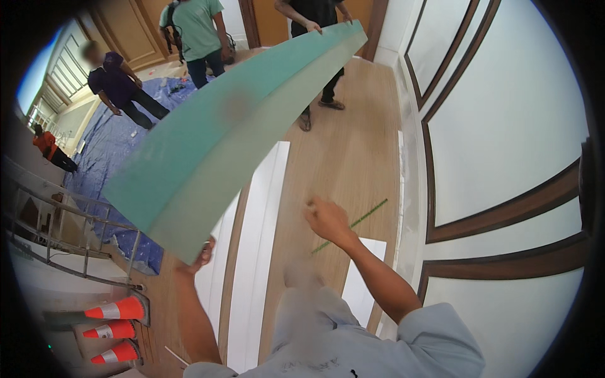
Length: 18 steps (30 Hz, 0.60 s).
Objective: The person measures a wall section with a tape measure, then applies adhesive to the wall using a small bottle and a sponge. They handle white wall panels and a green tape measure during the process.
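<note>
Head view shows a long pale green board held up off the floor, slanting from low near the person's left side up and away to the far end, where another person's hand rests on its top edge; that person is cut off above the chest by the frame. A blurred smudge sits on the board's face, and what it is cannot be made out. The near corner of the board covers most of the left hand, so only a few fingers and the thumb side show curled at the board's lower edge; the grip looks closed on the board, though the covered fingers cannot be checked. The left forearm rises bare and nearly straight from the lower edge. The right hand is motion-blurred, stretched forward over the wooden floor with the elbow bent, fingers loosely curled and holding nothing. Just beyond it on the floor lies a thin green strip, and white panels lie alongside below the board. Orange traffic cones lie stacked at the lower left beside a metal scaffold frame, and a blue tarpaulin covers the floor further left, where other people stand.
</note>
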Each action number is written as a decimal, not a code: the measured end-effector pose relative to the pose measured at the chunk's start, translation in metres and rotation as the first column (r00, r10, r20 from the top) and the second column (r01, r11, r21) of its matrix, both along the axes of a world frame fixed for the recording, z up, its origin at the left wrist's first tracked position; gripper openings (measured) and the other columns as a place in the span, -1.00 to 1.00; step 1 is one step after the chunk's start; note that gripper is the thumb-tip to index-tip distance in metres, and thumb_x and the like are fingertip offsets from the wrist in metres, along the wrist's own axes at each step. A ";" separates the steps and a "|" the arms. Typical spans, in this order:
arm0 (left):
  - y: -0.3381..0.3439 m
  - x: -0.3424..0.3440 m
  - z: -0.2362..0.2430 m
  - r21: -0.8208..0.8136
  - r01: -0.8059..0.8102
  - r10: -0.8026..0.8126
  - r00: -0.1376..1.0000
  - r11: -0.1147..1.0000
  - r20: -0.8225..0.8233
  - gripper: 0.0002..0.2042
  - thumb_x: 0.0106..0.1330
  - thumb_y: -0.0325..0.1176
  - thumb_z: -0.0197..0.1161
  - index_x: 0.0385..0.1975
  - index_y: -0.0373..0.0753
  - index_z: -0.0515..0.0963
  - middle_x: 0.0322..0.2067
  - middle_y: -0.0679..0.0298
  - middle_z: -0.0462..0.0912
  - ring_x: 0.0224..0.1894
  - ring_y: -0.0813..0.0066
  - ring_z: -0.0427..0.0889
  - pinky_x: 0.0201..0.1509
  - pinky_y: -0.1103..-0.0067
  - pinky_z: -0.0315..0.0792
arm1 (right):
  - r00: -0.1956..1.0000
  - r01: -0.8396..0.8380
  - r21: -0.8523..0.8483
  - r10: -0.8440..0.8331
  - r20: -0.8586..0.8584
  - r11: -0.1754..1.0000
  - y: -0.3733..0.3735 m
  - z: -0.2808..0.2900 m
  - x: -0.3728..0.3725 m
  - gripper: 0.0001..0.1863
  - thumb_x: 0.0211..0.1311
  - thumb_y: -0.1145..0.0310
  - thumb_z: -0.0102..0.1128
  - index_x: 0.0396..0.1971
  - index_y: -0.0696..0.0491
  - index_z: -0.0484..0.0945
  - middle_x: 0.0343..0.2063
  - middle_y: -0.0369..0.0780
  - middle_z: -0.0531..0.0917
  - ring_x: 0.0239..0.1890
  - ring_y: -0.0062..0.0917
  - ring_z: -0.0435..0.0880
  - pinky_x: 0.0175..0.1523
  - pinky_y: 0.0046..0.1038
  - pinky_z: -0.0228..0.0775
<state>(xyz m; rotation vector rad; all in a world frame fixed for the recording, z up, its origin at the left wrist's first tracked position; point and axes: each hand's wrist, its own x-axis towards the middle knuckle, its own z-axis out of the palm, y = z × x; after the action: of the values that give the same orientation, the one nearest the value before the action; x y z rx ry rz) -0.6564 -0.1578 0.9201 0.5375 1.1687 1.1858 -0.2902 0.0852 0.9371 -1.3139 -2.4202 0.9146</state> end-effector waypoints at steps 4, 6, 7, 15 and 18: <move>-0.047 -0.037 0.034 0.280 -0.480 0.467 0.877 0.832 0.115 -0.49 0.49 0.18 -0.02 0.16 -0.10 0.44 -0.15 0.07 0.63 -0.30 0.38 0.63 -0.23 0.49 0.55 | 0.967 0.043 -0.148 -0.003 0.256 0.988 -0.017 -0.073 0.068 -0.63 0.30 0.12 0.10 -0.06 0.07 0.58 -0.21 0.05 0.71 -0.13 -0.01 0.71 -0.02 -0.03 0.51; -0.073 -0.047 0.026 0.235 -0.548 0.553 0.832 0.803 0.048 -0.43 0.48 0.22 -0.03 0.29 -0.04 0.35 -0.05 0.05 0.62 -0.20 0.31 0.64 -0.10 0.45 0.55 | 0.934 0.085 -0.223 0.000 0.356 0.971 -0.033 -0.105 0.102 -0.62 0.30 0.11 0.10 -0.05 0.07 0.59 -0.18 0.06 0.71 -0.10 -0.01 0.71 0.03 -0.03 0.52; -0.089 -0.050 0.016 0.258 -0.568 0.578 0.815 0.782 0.042 -0.40 0.48 0.24 -0.03 0.35 -0.02 0.31 0.00 0.05 0.61 -0.15 0.28 0.65 -0.03 0.43 0.55 | 0.906 0.125 -0.261 -0.003 0.424 0.957 -0.042 -0.119 0.116 -0.61 0.29 0.11 0.11 -0.04 0.06 0.59 -0.18 0.06 0.71 -0.08 -0.01 0.71 0.05 -0.04 0.52; -0.200 0.028 -0.160 -0.332 -0.771 0.813 0.581 0.543 -0.019 -0.41 0.47 0.02 0.11 0.42 -0.09 0.25 0.21 -0.05 0.43 0.10 -0.01 0.53 0.17 0.22 0.53 | 0.871 0.184 -0.276 -0.026 0.490 0.943 -0.088 -0.178 0.173 -0.63 0.27 0.09 0.15 -0.08 0.01 0.62 -0.15 0.05 0.72 -0.03 -0.03 0.70 0.05 -0.03 0.55; -0.229 0.075 -0.205 -0.447 -0.748 0.814 0.576 0.491 -0.069 -0.37 0.48 0.02 0.10 0.40 -0.24 0.20 0.23 -0.20 0.38 0.19 -0.14 0.48 0.27 0.13 0.47 | 0.883 0.185 -0.276 -0.037 0.468 0.943 -0.095 -0.183 0.173 -0.65 0.26 0.10 0.17 -0.08 -0.02 0.63 -0.15 0.04 0.72 -0.02 -0.03 0.69 0.06 -0.04 0.55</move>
<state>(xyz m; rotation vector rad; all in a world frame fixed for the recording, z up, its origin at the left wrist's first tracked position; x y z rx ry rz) -0.5815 -0.3872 0.7149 -0.5305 1.5474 1.6241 -0.1167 -0.0094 0.7541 -1.9626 -2.5626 1.0943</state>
